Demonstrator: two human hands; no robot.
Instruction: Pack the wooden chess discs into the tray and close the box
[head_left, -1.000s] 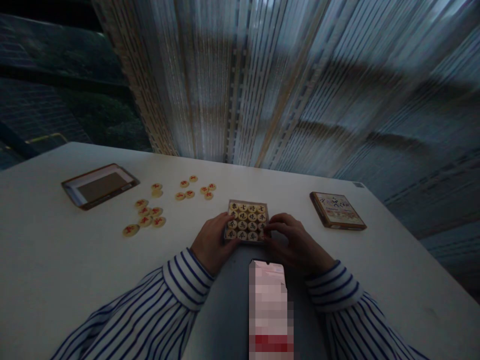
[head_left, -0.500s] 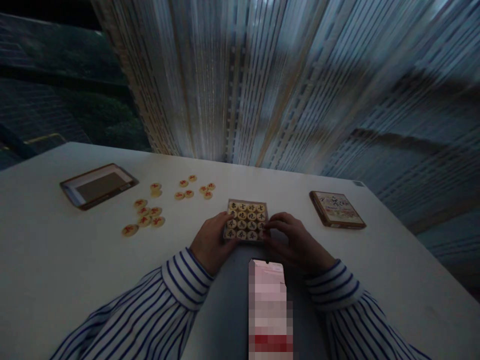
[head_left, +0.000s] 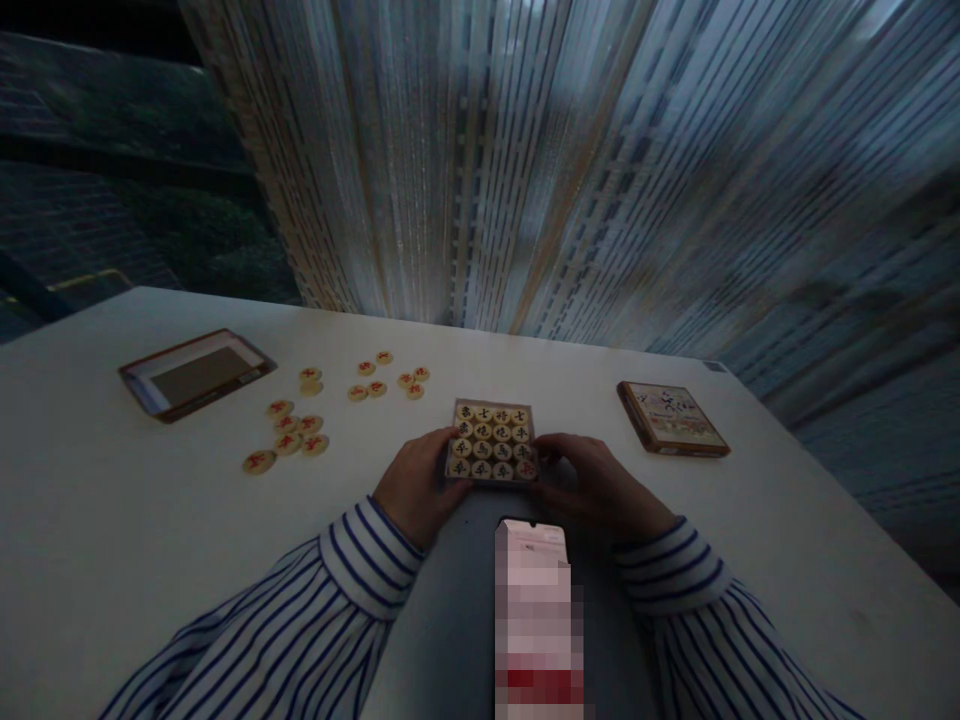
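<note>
A small clear tray (head_left: 492, 483) filled with round Chinese chess pieces (head_left: 482, 450) in rows lies in front of me on the white table. Black characters mark most of the pieces; the one in the near right corner (head_left: 527, 468) has a red character. My left hand (head_left: 416, 487) grips the tray's left side, fingers along the edge and thumb at the near corner. On the right side, my right hand (head_left: 592, 487) holds the edge between curled fingers and thumb. Its lower fingers are in shadow.
Loose red-marked pieces (head_left: 286, 443) lie in groups to the left and beyond the tray. An open box half (head_left: 161, 412) rests at far left, a printed box lid (head_left: 675, 412) at right. A phone (head_left: 534, 600) lies close to me, and a string curtain (head_left: 487, 200) hangs behind.
My right fingers have drawn back from over the near right pieces to the tray's right edge, uncovering the red-marked corner piece. My left hand stays on the tray.
</note>
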